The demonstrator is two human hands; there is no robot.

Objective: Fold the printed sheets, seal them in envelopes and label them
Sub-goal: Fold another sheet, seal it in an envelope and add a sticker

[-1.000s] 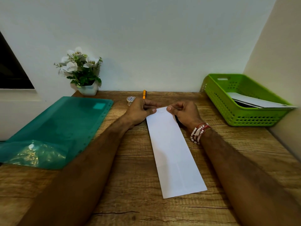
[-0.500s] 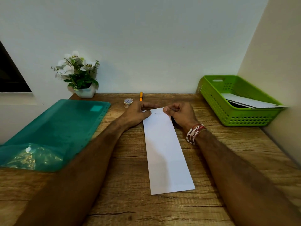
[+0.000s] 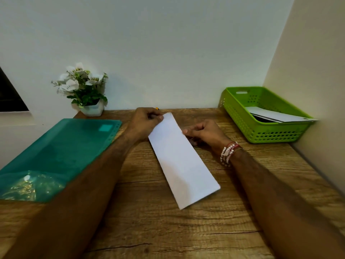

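We are holding a long white envelope (image 3: 182, 159) slantwise across the middle of the frame, our left hand (image 3: 143, 121) pinching its far corner near the back of the wooden desk (image 3: 168, 230) while our right hand (image 3: 204, 132) is pinching its right edge a little lower, the near end reaching toward us. We are judging this as the sealing step, though whether the flap is already closed cannot be told. Next we are probably needing to press the flap flat, then label it, keeping the green basket (image 3: 261, 128) at upper right in mind.
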